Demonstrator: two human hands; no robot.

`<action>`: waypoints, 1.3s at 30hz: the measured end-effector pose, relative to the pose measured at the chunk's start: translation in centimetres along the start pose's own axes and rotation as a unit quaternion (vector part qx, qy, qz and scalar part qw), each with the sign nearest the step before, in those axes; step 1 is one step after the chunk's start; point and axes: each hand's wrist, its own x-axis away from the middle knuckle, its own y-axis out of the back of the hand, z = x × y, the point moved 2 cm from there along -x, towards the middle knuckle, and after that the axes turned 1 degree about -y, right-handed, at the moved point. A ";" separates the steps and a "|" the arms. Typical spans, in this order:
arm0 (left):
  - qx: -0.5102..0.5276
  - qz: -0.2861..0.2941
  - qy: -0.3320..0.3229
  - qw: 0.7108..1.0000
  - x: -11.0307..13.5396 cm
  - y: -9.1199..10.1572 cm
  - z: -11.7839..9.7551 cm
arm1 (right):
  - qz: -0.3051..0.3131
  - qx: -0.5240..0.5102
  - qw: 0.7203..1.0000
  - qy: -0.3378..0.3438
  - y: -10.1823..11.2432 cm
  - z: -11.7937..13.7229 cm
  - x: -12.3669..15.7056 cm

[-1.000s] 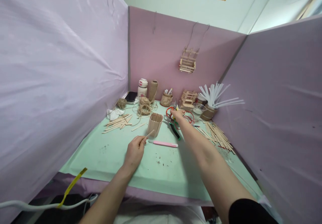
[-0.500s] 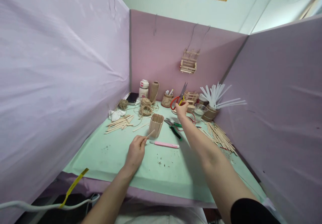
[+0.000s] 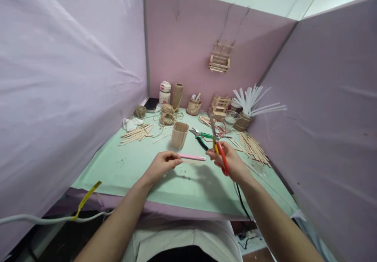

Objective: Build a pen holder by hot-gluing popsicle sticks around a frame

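Note:
My left hand [image 3: 165, 164] is closed in a pinch on a thin wooden craft stick [image 3: 193, 162], which points right just above the green tabletop. Red-and-yellow-handled scissors [image 3: 215, 136] are gripped in my right hand [image 3: 231, 162], blades pointing up and away. Behind my left hand lies a pink utility knife [image 3: 193, 157]. A small cup of wooden sticks [image 3: 179, 135] stands upright just beyond the knife. Green-and-black pliers [image 3: 202, 141] lie to the right of the cup, partly hidden by my right hand.
Loose wooden sticks lie at left [image 3: 136, 134] and right [image 3: 255, 148]. Farther back are a twine ball [image 3: 167, 115], a stick-holding pot [image 3: 193, 107], a clear plastic cup [image 3: 232, 120] and white glue sticks [image 3: 250, 101] in a holder. A stick basket [image 3: 219, 63] hangs on the back panel.
My right hand has brought the scissors from the back of the table toward me. The craft stick in my left hand has turned from leaning against the cup to lying level, pointing right.

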 end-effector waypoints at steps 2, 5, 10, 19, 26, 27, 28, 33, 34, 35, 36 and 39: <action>-0.013 0.018 0.005 1.000 0.0 -0.2 -0.1 | 0.023 -0.009 0.999 -0.031 -0.8 -1.2 0.9; -0.018 0.031 0.018 0.999 0.0 -0.3 -0.1 | 0.068 -0.014 0.996 -0.056 -2.0 -2.3 1.4; 0.110 -0.046 0.057 0.991 -0.2 -0.5 0.2 | 0.041 -0.051 0.996 -0.059 -4.0 -3.7 2.1; 0.217 -0.123 0.096 0.964 1.6 -4.4 0.6 | -0.076 -0.154 0.985 -0.032 -7.4 -5.6 2.8; 0.201 -0.137 0.084 0.966 1.3 -4.0 0.0 | -0.062 -0.138 0.988 -0.038 -7.5 -5.4 2.9; 0.204 -0.140 0.087 0.965 1.2 -3.6 -0.2 | -0.056 -0.126 0.990 -0.044 -7.1 -5.5 3.2; 0.207 -0.142 0.091 0.964 1.1 -3.2 -0.5 | -0.042 -0.111 0.992 -0.053 -6.7 -5.5 3.5; 0.208 -0.120 0.109 0.965 0.8 -1.7 -2.1 | 0.158 -0.006 0.985 -0.064 -3.9 -4.3 6.6; 0.210 -0.113 0.110 0.965 0.8 -1.7 -2.4 | 0.185 0.033 0.980 -0.059 -3.4 -3.8 7.3; 0.213 -0.108 0.110 0.965 0.8 -1.7 -2.7 | 0.203 0.073 0.975 -0.056 -3.0 -3.3 7.9; 0.214 -0.104 0.111 0.965 0.9 -1.9 -2.9 | 0.213 0.107 0.970 -0.057 -2.7 -2.9 8.4; 0.209 -0.095 0.113 0.967 1.0 -2.6 -3.3 | 0.220 0.159 0.960 -0.063 -2.3 -2.2 9.2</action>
